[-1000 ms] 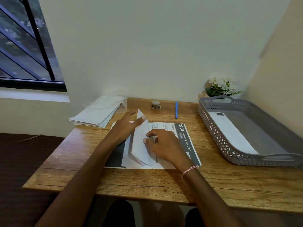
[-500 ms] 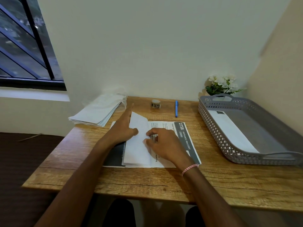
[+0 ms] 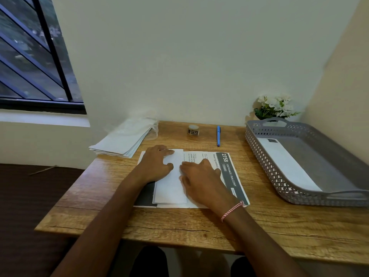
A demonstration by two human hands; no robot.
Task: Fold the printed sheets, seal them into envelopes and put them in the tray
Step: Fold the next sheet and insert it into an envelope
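From the head camera, the folded sheet [image 3: 171, 188] lies flat in the middle of the worktop [image 3: 179, 224], on top of the pile of printed sheets [image 3: 229, 174]; the top page of that pile shows a dark band with "2758" and "ENTRANCE / BALCONY". The left hand [image 3: 157, 164] rests on the far left part of the folded sheet with its fingers laid out over the paper, pressing and gripping nothing; the right hand [image 3: 201, 176] lies flat on the sheet's right edge, fingers spread and loose, also holding nothing; both look to be smoothing the crease down.

To the far left sits a stack of envelopes [image 3: 123, 140], apart from the hands; a small roll of tape [image 3: 193, 129] and a blue pen [image 3: 218, 135] lie near the back edge by the wall. The grey tray [image 3: 265, 166] stands on the right, well apart from the hands, with one white envelope [image 3: 287, 168] lying inside against its left wall; white flowers [image 3: 275, 105] stand behind it.

As for progress, I judge one envelope finished and in the tray; the second sheet is folded or nearly so; it has not yet gone into an envelope, nor been sealed, nor been put in the tray. How many printed sheets remain in the pile I cannot tell; at least one more lies under the hands, so folding, filling and sealing are left to repeat.
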